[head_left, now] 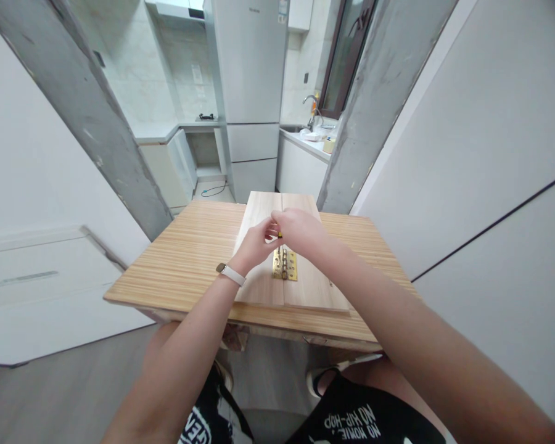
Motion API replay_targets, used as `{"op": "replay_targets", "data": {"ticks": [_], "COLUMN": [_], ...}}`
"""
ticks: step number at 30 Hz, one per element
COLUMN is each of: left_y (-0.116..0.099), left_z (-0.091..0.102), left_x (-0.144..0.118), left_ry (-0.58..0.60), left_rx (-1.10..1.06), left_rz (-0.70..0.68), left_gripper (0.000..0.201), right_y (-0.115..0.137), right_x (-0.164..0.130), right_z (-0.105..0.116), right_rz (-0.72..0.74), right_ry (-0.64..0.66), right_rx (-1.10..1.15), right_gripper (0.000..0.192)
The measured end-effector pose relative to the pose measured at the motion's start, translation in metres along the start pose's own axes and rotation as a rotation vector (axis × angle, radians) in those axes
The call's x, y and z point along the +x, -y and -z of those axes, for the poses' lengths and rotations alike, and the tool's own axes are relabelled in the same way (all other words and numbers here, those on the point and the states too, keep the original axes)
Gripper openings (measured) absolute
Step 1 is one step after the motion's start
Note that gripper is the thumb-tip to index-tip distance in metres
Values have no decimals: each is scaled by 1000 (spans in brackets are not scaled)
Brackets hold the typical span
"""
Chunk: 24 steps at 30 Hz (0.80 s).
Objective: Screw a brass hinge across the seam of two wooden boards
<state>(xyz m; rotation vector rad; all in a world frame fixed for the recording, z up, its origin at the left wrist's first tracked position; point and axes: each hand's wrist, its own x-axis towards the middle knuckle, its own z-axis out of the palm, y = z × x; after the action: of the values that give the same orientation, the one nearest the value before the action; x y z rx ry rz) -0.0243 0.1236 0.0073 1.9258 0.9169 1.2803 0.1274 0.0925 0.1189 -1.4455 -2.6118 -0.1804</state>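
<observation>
If the striped wood-grain table [180, 253] jolts or the two pale, smooth boards [261, 290] part, a slip could gouge them. The right hand [298, 226] and left hand [256, 240] meet above the brass-coloured butt hinge [285, 266] straddling the boards' seam; the right seems clenched around a thin-shafted screwdriver [280, 235], but whether the left grips it I cannot tell.

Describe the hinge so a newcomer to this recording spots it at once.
On the striped table lie two pale boards, side by side. The hinge spans where they meet, below the left hand and right hand. Its gold metal sets it apart from the plain wood around it.
</observation>
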Motion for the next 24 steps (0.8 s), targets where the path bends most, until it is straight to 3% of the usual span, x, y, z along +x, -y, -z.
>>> {"op": "replay_targets", "data": {"ticks": [7, 14, 17, 19, 22, 24], "left_y": [4, 3, -2, -6, -8, -7], "left_z": [-1, -7, -7, -7, -10, -13], "left_x": [1, 0, -1, -2, -3, -2], "left_ry": [71, 19, -23, -42, -83, -118], "left_rx": [-167, -132, -61, 6, 57, 50], "left_rz": [30, 27, 7, -5, 13, 30], "left_gripper": [27, 19, 14, 7, 16, 20], "right_y": [-12, -17, -15, -12, -4, 1], "right_x": [0, -5, -9, -11, -10, -9], "right_z": [-2, 2, 7, 10, 12, 11], "right_rz": [127, 181, 60, -61, -182, -215], "right_ry": [17, 42, 14, -18, -28, -33], "right_rx": [58, 129, 140, 95, -19, -67], "right_gripper": [24, 18, 21, 35, 54, 54]}}
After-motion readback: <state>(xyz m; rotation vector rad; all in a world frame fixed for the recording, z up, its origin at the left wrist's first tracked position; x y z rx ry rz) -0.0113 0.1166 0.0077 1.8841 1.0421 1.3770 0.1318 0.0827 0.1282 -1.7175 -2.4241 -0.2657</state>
